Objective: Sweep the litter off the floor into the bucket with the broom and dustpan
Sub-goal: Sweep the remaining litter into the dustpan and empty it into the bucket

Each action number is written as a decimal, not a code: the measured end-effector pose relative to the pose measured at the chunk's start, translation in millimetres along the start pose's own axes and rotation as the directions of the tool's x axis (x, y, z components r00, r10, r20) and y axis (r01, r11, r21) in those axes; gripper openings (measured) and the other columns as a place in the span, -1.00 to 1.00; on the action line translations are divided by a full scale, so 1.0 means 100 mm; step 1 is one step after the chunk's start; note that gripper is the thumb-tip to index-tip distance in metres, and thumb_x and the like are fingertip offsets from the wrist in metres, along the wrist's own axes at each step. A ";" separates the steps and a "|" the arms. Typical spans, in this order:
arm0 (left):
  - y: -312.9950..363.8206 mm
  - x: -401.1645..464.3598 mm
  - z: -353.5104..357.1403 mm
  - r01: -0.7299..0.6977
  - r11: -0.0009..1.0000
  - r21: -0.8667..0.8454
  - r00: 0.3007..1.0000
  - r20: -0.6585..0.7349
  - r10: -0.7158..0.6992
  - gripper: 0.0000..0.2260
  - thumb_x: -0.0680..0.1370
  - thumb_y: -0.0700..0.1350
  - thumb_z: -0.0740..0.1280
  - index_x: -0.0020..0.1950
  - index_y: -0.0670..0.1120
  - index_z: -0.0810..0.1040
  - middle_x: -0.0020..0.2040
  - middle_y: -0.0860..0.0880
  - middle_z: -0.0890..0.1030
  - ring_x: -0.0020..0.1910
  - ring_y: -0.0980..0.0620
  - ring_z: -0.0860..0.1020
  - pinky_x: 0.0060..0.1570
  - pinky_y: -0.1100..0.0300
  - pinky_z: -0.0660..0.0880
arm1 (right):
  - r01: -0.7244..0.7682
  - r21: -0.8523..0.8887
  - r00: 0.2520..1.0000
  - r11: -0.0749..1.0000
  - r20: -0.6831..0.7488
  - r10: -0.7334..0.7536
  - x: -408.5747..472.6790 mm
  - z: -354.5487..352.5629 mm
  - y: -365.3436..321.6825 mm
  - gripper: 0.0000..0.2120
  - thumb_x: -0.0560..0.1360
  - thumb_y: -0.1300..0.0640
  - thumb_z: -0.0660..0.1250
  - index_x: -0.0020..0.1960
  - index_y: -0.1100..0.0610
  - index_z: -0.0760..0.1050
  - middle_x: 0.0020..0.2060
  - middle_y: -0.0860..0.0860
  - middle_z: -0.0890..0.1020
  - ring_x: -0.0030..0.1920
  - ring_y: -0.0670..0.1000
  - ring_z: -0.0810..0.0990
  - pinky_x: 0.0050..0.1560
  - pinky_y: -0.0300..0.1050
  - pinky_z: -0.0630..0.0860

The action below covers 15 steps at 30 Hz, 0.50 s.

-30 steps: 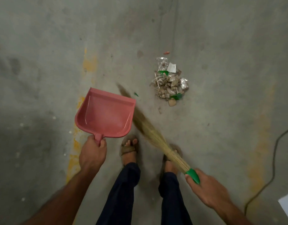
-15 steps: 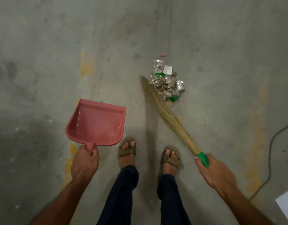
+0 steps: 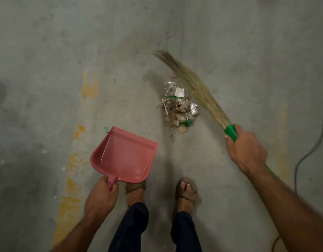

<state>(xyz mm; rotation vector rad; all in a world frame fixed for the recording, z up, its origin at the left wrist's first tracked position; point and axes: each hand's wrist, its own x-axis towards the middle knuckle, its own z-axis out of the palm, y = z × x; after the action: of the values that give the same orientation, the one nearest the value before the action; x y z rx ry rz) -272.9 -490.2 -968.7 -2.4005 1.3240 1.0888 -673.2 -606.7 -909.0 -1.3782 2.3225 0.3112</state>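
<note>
Left hand (image 3: 100,197) grips the pink dustpan (image 3: 124,155), right hand (image 3: 246,151) grips the broom (image 3: 193,84) beside litter (image 3: 178,108)

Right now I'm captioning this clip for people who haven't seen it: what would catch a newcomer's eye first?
The pink dustpan, held by its handle in the left hand low on the left, stands out against the grey floor. Next comes the small litter pile at centre. The straw broom slants over the pile's right side, its green grip in the right hand.
</note>
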 end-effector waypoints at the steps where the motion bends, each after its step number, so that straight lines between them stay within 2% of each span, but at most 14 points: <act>1: 0.03 0.04 0.01 -0.006 1.000 0.003 1.000 0.002 0.006 -0.80 0.57 0.08 0.26 0.02 -0.04 0.44 -0.11 -0.05 0.59 -0.14 -0.11 0.57 -0.19 0.06 0.48 | -0.009 -0.016 1.000 1.000 0.005 0.009 0.21 -0.02 -0.10 -0.61 0.62 -0.08 0.23 0.42 -0.02 0.37 0.10 0.27 0.53 0.09 0.32 0.59 0.06 0.09 0.52; 5: 0.15 0.21 0.05 -0.037 0.999 0.035 0.999 -0.007 0.037 -0.79 0.56 0.08 0.28 0.03 -0.05 0.45 -0.09 -0.07 0.61 -0.10 -0.15 0.60 -0.19 0.08 0.46 | -0.014 -0.217 0.998 0.976 0.055 0.026 0.77 -0.01 -0.38 -0.68 0.61 0.16 0.19 0.35 0.06 0.43 0.19 0.24 0.56 0.19 0.29 0.57 0.12 0.05 0.48; 8: 0.24 0.32 0.06 -0.039 0.995 0.094 0.999 0.005 0.039 -0.77 0.57 0.07 0.27 0.05 -0.08 0.44 -0.04 -0.11 0.60 -0.04 -0.18 0.60 -0.17 0.08 0.43 | 0.025 -0.345 0.994 0.938 0.106 0.012 0.65 0.05 -0.28 -0.68 0.61 0.17 0.17 0.35 0.02 0.45 0.16 0.18 0.57 0.17 0.23 0.59 0.09 0.03 0.49; 11: 0.38 0.41 0.05 -0.053 0.988 0.142 0.998 0.023 0.051 -0.74 0.58 0.07 0.26 0.09 -0.11 0.45 0.00 -0.13 0.61 0.00 -0.19 0.59 -0.12 0.06 0.46 | 0.041 -0.290 0.990 0.956 0.139 0.000 0.17 0.17 0.11 -0.63 0.61 0.13 0.19 0.40 -0.05 0.38 0.09 0.15 0.56 0.08 0.21 0.60 -0.01 0.00 0.51; 15: 0.52 0.58 0.05 -0.129 0.973 0.193 0.991 0.049 0.122 -0.76 0.58 0.03 0.27 0.08 -0.12 0.46 0.02 -0.17 0.62 0.02 -0.23 0.59 -0.05 0.00 0.53 | -0.006 -0.158 0.988 0.987 0.148 0.030 -0.49 0.31 0.66 -0.52 0.63 -0.07 0.19 0.53 -0.15 0.20 -0.07 0.06 0.47 -0.14 0.12 0.49 -0.22 -0.06 0.43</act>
<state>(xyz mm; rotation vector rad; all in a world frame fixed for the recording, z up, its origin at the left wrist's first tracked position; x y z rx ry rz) -297.2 -556.0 -1002.7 -2.1711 1.5125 0.9763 -703.3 -524.1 -915.7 -1.3561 2.2267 0.5945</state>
